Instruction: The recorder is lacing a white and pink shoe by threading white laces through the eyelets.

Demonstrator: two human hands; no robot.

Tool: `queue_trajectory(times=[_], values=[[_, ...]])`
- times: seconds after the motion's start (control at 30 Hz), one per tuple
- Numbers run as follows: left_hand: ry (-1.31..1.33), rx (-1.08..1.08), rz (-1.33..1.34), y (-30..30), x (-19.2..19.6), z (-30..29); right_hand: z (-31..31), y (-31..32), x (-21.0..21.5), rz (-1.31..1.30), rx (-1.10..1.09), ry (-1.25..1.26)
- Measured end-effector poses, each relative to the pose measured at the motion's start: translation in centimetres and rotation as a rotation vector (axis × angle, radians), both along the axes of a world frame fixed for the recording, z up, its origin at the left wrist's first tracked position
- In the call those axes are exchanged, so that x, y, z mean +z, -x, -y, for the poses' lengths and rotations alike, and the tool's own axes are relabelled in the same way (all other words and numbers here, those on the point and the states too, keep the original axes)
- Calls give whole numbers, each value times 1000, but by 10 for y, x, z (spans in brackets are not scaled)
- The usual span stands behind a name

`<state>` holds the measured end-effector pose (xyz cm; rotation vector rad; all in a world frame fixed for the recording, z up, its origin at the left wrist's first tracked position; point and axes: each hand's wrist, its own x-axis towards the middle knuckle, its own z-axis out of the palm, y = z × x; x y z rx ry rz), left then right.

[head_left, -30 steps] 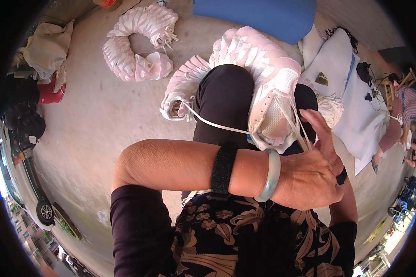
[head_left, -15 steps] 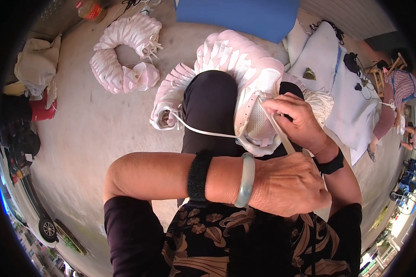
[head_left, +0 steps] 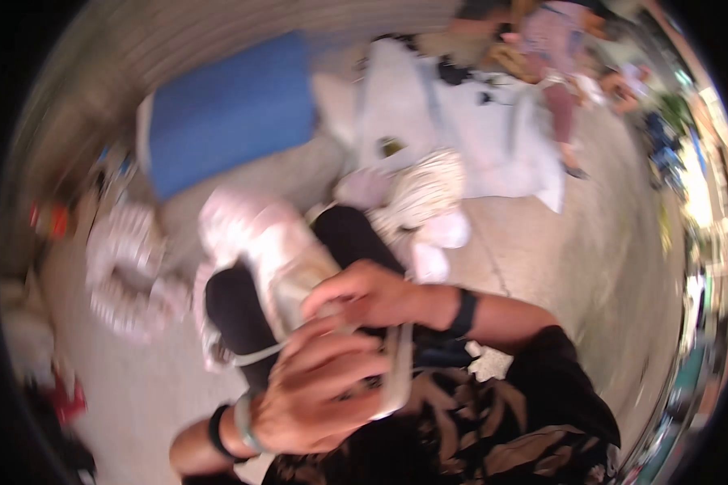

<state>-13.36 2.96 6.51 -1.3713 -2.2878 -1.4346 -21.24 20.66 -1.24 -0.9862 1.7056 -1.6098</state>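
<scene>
a smooth grey concrete floor [head_left: 590, 267] fills most of the view, and on it at the upper right lies a broad, creased white sheet [head_left: 501, 153]. left of that is a flat blue rectangular mat [head_left: 234, 113], and beyond the sheet, at the top right, is another person [head_left: 550, 32] in a pale top (too smeared to make out more).

a thick curved row of nested pink-and-white fabric shoe uppers [head_left: 255, 222] lies over the wearer's black-trousered knees [head_left: 239, 303], its near end right at the hands. a second row of pink-and-white uppers bent into a c [head_left: 105, 275] rests on the floor to the left. just past the knees sits a heaped bundle of cream cords [head_left: 429, 190].

the left hand [head_left: 328, 388] has its fingers bent and slightly apart; the right hand [head_left: 368, 295] meets it from the other side, thumb and fingers drawn narrow over the near upper. whether either grips anything cannot be told through the blur. a flat white lace [head_left: 398, 368] loops beside the left fingertips. smaller are a pale green bangle [head_left: 247, 424] at the left wrist and a black band [head_left: 463, 314] at the right.
</scene>
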Motion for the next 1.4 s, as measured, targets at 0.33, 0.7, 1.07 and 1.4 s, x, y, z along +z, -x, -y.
queue_trajectory(times=[0.33, 0.7, 1.07, 1.4], values=[[-67, 526, 258, -12, -19, 10, 6, -5, 25, -61, -62, 97], [-201, 442, 657, 0, -68, 16, 7, -4, 19, -328, -161, 141], [-64, 318, 513, 10, -67, 20, 13, -12, 12, -247, 11, 92], [50, 86, 611, -13, -47, 51, -32, 1, 59, 558, 293, 193]])
